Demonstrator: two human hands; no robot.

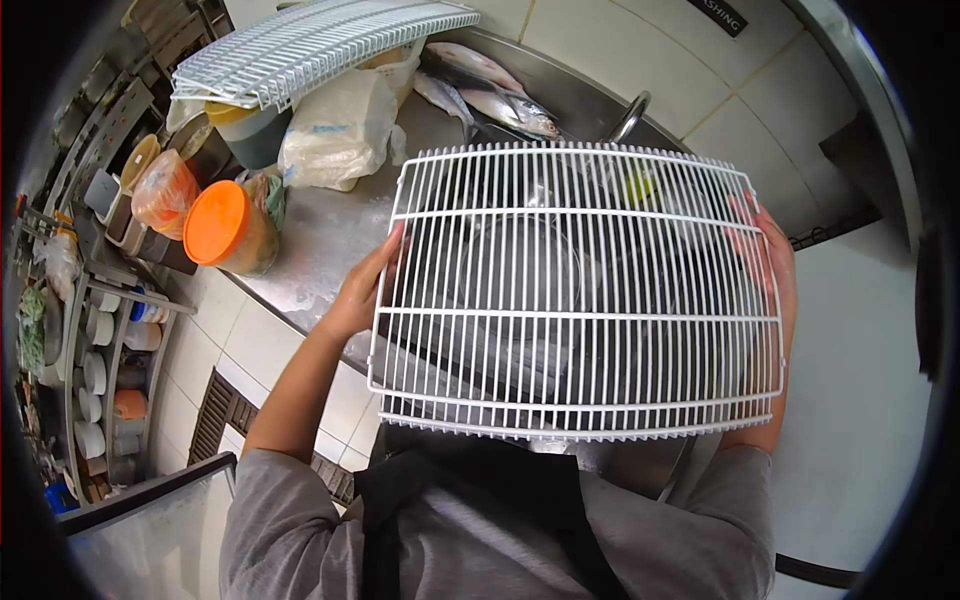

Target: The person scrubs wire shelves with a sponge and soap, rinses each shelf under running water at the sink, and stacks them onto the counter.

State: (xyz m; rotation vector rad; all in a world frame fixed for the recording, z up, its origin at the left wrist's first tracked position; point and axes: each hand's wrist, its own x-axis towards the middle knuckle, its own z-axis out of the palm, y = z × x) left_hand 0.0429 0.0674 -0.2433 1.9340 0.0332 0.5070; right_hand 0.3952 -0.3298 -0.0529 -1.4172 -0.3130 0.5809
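Observation:
A white wire shelf rack (580, 316) is held up in front of me, spanning the sink. My left hand (365, 285) grips its left edge, with the fingers partly hidden by the frame. On the opposite side, my right hand (775, 255) is closed around the right edge, and some fingers show through the bars. Through the wires I see a round, clear-looking container (520, 265) in the sink and a yellow-green item (638, 186) farther back; both are partly obscured.
More white wire racks (320, 50) lie stacked at the back left of the metal counter (310, 225). Several whole fish (495, 100) rest behind the sink, near the faucet (630, 115). A white plastic bag (340, 130) and an orange-lidded tub (216, 222) stand left. Shelving (110, 370) holds containers.

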